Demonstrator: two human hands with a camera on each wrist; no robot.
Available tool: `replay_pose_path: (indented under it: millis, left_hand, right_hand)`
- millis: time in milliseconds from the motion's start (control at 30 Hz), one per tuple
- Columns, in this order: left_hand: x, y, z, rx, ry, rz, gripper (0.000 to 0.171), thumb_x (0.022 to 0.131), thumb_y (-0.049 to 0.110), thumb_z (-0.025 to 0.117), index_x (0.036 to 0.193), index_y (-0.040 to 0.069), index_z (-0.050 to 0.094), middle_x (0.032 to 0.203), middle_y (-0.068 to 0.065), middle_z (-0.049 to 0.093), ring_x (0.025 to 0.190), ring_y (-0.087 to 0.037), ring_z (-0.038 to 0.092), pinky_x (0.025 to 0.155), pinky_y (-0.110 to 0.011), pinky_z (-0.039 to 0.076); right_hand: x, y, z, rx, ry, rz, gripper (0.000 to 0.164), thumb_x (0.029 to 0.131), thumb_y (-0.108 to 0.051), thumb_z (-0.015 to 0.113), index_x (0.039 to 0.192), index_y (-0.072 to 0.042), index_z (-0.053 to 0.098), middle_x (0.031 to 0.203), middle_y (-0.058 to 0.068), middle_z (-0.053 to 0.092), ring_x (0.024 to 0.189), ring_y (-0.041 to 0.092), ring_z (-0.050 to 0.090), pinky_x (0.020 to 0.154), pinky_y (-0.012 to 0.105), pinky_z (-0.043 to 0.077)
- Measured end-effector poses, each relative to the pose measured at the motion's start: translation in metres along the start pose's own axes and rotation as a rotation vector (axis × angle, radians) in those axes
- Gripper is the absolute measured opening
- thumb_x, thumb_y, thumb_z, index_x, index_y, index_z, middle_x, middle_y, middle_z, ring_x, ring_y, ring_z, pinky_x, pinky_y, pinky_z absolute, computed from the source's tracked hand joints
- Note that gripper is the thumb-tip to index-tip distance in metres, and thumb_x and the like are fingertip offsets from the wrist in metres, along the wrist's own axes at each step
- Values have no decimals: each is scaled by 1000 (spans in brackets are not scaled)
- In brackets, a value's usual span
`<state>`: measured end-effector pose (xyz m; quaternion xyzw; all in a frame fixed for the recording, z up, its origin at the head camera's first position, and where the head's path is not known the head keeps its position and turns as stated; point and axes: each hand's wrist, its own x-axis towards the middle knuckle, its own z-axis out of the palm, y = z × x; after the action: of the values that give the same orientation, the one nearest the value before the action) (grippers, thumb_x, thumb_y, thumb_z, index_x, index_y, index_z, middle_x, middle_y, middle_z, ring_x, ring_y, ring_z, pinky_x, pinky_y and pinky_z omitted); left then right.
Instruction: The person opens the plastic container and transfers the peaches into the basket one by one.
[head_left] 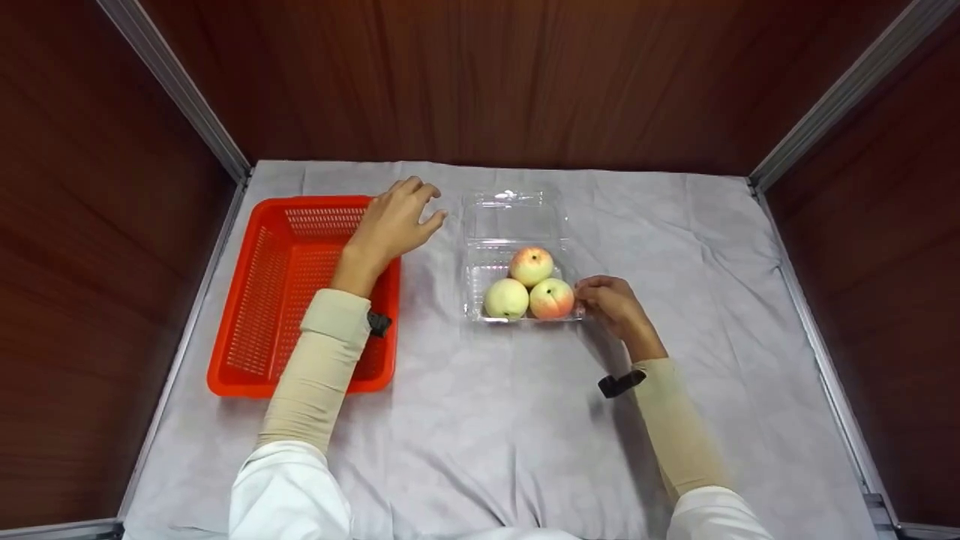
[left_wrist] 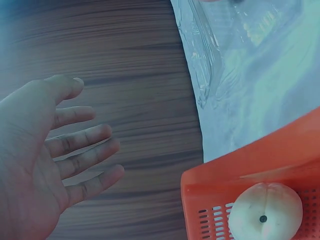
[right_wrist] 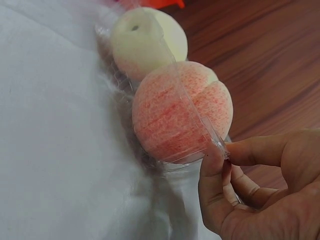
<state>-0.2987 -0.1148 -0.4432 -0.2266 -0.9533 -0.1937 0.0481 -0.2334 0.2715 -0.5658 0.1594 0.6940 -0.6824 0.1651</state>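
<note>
My right hand pinches the near right corner of a hinged clear plastic clamshell box between thumb and finger. The box's lid is folded back, away from me. Three pale peaches with a pink blush sit in its base: one at the back, a yellowish one in front on the left and a redder one in front on the right, right beside the pinching fingers. My left hand hovers over the far right corner of a red basket, fingers spread and holding nothing.
Inside the basket lies another peach, seen in the left wrist view and hidden by my left arm in the head view. A pale grey cloth covers the table. Brown wood-grain panels with metal edging stand at the back and both sides.
</note>
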Motion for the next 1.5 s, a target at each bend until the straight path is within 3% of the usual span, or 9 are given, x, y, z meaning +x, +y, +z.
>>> replay_pose_path:
  millis: [1067, 1500]
  left_hand:
    - [1, 19, 11, -22, -13, 39, 46, 105, 39, 61, 138, 7, 66, 131, -12, 68, 124, -32, 63, 103, -51, 56]
    - [0, 26, 15, -27, -30, 38, 45, 104, 38, 61, 138, 9, 66, 129, -11, 67, 122, -31, 63, 102, -50, 56]
  right_hand:
    - [1, 0, 0, 3, 0, 8, 13, 98, 0, 63, 110, 4, 60, 76, -3, 64, 64, 8, 63, 64, 22, 54]
    - [1, 0, 2, 14, -5, -5, 18, 98, 1, 63, 114, 8, 60, 74, -2, 65, 60, 7, 63, 62, 22, 54]
